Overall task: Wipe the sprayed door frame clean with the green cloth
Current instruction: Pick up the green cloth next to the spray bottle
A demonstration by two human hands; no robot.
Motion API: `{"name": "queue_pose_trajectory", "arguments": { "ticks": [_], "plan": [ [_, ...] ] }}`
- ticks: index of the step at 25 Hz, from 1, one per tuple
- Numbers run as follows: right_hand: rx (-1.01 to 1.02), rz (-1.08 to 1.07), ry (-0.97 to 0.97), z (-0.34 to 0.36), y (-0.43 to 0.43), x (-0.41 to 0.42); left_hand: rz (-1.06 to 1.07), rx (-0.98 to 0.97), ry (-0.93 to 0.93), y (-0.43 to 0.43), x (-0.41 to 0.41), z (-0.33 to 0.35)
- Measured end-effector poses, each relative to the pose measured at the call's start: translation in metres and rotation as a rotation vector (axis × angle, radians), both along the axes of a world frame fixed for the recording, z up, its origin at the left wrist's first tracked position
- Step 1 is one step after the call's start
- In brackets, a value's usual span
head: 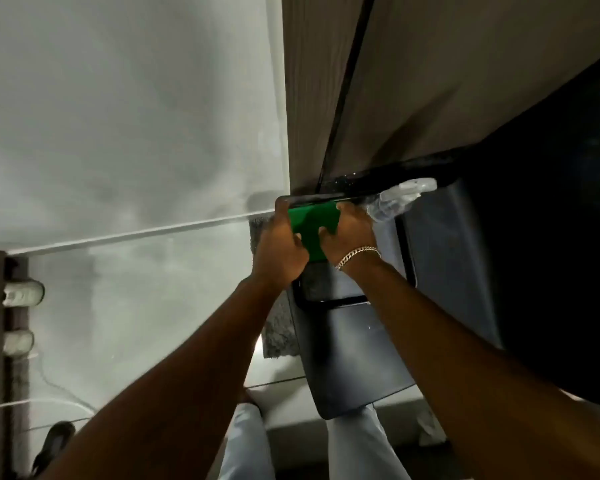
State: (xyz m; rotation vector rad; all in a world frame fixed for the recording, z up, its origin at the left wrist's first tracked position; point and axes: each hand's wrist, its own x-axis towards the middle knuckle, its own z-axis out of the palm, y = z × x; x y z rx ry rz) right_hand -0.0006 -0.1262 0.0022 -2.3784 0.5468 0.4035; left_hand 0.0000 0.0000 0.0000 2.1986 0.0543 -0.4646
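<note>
Green cloth [311,226] is bunched up right between both hands, pressed against the dark door frame [371,180] at the top corner where it meets the ceiling. Left hand [280,249] is just left of the cloth with its fingers [296,237] curled in over the cloth's left edge, so closed down on it, not splayed. Right hand [350,233] sits just right of the cloth, thumb up near the cloth's top corner and fingers wrapped around its right side. That same hand also looks like it's got a clear spray bottle [400,199] tucked in it, the nozzle end sticking out to the right of the cloth along the frame, though it's blurry and I can't tell exactly how it's gripped. Gold chain bracelet [357,256] on the right wrist, just below and right of the cloth.

The frame strip right of the cloth is black and speckled with little droplets. Above the cloth there's a brownish panel [430,81] with a thin black line running up it. Left of the cloth is a pale grey-white wall [118,116], smudgy looking, with a ledge line [136,233] running off to the left. Below the cloth, a dark door [357,348] hangs down, and way below that you can see light trousers [246,445] and a pale floor. Far left of the cloth, a couple of white pipes [23,292] on a brown post.
</note>
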Motion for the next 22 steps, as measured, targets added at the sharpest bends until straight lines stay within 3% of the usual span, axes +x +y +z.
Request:
{"name": "queue_pose_trajectory", "arguments": {
  "ticks": [8, 12, 15, 18, 22],
  "plan": [
    [0.096, -0.302, 0.105, -0.034, 0.002, 0.015, 0.226, 0.002, 0.117, -0.014, 0.005, -0.019],
    [0.195, -0.293, 0.160, -0.008, 0.002, 0.012, 0.190, -0.039, 0.089, -0.004, 0.011, -0.001],
    [0.278, -0.251, -0.008, 0.037, 0.010, 0.000, 0.250, -0.163, 0.077, 0.009, 0.019, 0.038],
    [0.430, -0.218, -0.215, 0.090, 0.015, -0.001, 0.172, -0.184, 0.096, 0.018, 0.039, 0.088],
    [0.575, -0.173, -0.487, 0.177, 0.010, 0.022, 0.007, -0.259, -0.112, 0.030, 0.068, 0.187]
  ]
}}
